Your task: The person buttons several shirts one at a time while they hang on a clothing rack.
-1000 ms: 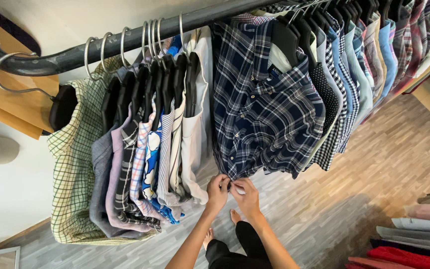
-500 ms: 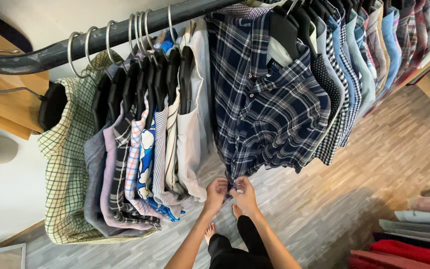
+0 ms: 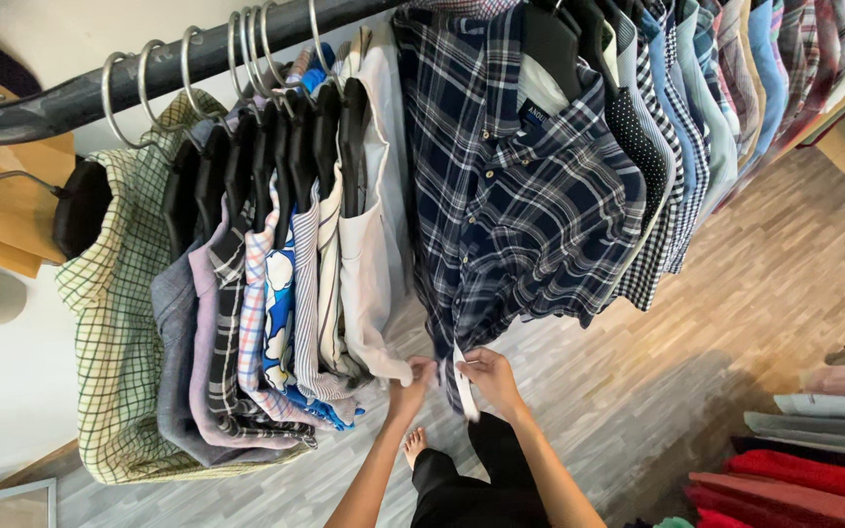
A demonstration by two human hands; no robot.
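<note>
A navy plaid shirt (image 3: pixel 530 196) hangs on a black hanger from a dark metal rail (image 3: pixel 178 68), facing me. My left hand (image 3: pixel 413 386) pinches the left edge of its front opening near the hem. My right hand (image 3: pixel 486 376) grips the right edge of the opening, where a white inner strip (image 3: pixel 465 381) shows. Both hands meet at the bottom of the shirt, fingers closed on the cloth.
Several shirts (image 3: pixel 266 303) hang to the left of the plaid one, a checked green-and-cream one (image 3: pixel 119 372) outermost. More shirts (image 3: pixel 706 98) crowd the rail to the right. Folded clothes (image 3: pixel 814 440) are stacked at lower right. Wood-look floor (image 3: pixel 696 332) lies below, my bare foot (image 3: pixel 415 445) on it.
The view has shifted left and closer to the rail. My hands stay on the plaid shirt's lower front, now slightly apart with the white inner strip showing.
</note>
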